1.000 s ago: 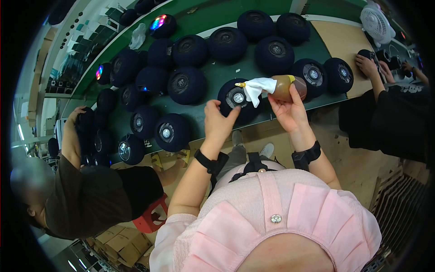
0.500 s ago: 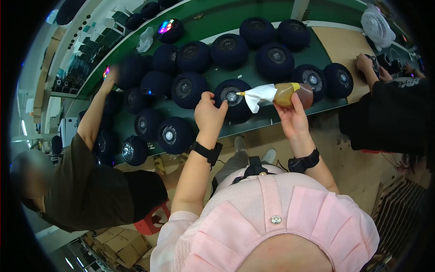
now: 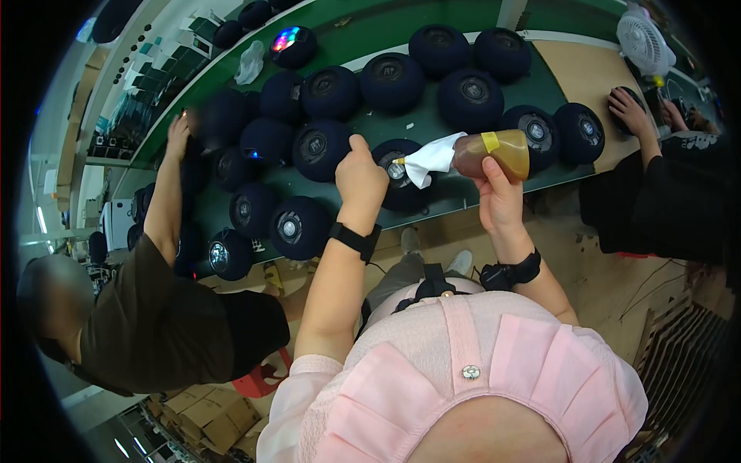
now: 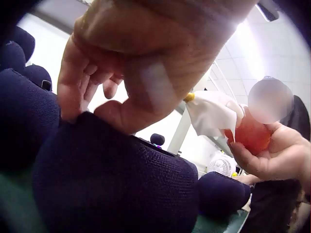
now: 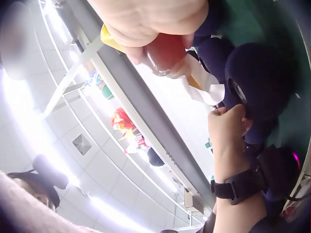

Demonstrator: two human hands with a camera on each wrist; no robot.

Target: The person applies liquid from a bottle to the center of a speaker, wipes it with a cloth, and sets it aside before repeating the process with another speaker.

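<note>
My left hand (image 3: 361,179) is at the near-left side of a dark fabric-covered ball (image 3: 409,194). In the left wrist view, the thumb and a finger of that hand (image 4: 146,63) pinch the top edge of the ball (image 4: 116,179). My right hand (image 3: 502,202) grips an amber squeeze bottle (image 3: 505,157) lying sideways, with yellow tape round it and a white cloth (image 3: 434,158) about its neck. Its yellow tip points left, over the ball's round centre; contact cannot be told. The right wrist view shows the hand (image 5: 150,19) round the reddish bottle (image 5: 165,53).
Several similar balls (image 3: 392,81) stand over the green table (image 3: 451,202), one lit in colours (image 3: 293,46). A clear plastic bag (image 3: 249,63) lies at the back. A brown board (image 3: 575,69) and white fan (image 3: 643,46) are at the right. People work on both sides.
My left hand has drawn in its thumb and turned, now at the ball's left side. The bottle has rolled in my right hand, and its tip has moved left to the ball's centre.
</note>
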